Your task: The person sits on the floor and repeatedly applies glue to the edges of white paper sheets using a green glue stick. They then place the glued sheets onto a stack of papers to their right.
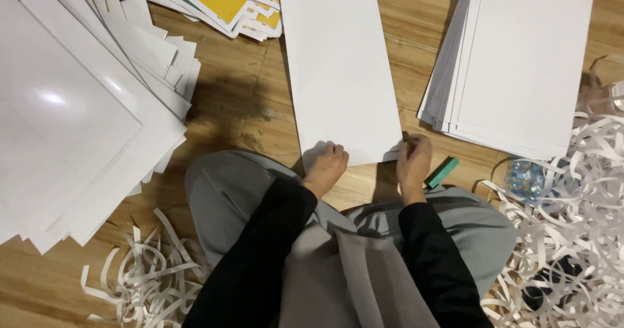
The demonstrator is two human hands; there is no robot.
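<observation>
Flat ahead, white sheet [341,68], both hands pinching near corners

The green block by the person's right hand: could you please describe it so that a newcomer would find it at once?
Start at the tall stack of white sheets on the wooden floor at upper right, then drop to its near corner. There, beside the right hand that grips the single white sheet, lies the green block. It is the only small, solid green thing among white paper and curled strips.
</observation>
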